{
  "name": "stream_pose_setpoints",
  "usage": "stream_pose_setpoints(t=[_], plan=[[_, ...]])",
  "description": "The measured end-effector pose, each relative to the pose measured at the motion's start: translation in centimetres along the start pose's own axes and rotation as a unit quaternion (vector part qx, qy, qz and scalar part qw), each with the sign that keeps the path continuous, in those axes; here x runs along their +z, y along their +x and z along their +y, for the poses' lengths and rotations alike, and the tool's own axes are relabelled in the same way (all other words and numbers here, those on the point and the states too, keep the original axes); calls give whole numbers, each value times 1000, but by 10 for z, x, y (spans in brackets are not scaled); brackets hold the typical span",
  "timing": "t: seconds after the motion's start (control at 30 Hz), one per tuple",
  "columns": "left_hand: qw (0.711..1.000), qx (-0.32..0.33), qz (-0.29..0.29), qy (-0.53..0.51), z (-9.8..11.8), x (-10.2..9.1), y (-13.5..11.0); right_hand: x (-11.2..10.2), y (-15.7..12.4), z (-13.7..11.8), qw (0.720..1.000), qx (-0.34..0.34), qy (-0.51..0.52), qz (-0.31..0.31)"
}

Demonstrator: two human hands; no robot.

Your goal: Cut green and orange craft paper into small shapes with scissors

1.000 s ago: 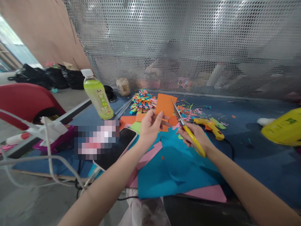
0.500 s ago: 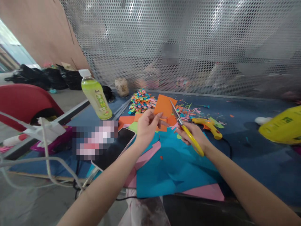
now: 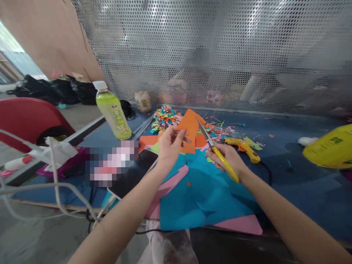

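Between thumb and fingers, my left hand (image 3: pixel 171 145) pinches a piece of orange paper (image 3: pixel 189 123) held up above the table. My right hand (image 3: pixel 227 158) grips yellow-handled scissors (image 3: pixel 224 161), their blades at the right side of the orange paper. Under both hands lies a large blue sheet (image 3: pixel 198 194), with pink paper (image 3: pixel 240 223) showing beneath it. Behind the left hand stands a cone of many small coloured paper pieces (image 3: pixel 165 117). Coloured paper scraps (image 3: pixel 220 128) are scattered behind the scissors.
A yellow glue gun (image 3: pixel 244 145) lies right of the scraps. To the left are a phone (image 3: pixel 134 174), a bottle of green drink (image 3: pixel 114 115) and a tissue pack (image 3: pixel 62 161) near white cables. A yellow bag (image 3: pixel 330 146) sits at far right; perforated metal (image 3: pixel 178 47) closes the back.
The orange paper has tilted to the left, and its right part now slants away along the scissor blades. My left hand has shifted slightly left; my right hand has barely moved.
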State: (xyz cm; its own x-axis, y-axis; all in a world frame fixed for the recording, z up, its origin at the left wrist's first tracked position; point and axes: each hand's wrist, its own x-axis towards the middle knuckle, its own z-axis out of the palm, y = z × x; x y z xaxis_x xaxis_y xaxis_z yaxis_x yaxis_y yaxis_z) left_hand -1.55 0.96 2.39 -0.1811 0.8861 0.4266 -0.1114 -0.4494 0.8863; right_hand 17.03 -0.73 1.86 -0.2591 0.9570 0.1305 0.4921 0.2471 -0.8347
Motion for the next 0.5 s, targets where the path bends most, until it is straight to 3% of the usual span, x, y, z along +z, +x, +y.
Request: stream_pose_setpoints(t=[0.5], plan=[[999,15,-5,35,-2,-1,0,-2,-1,-8,1000,24,6,-4]])
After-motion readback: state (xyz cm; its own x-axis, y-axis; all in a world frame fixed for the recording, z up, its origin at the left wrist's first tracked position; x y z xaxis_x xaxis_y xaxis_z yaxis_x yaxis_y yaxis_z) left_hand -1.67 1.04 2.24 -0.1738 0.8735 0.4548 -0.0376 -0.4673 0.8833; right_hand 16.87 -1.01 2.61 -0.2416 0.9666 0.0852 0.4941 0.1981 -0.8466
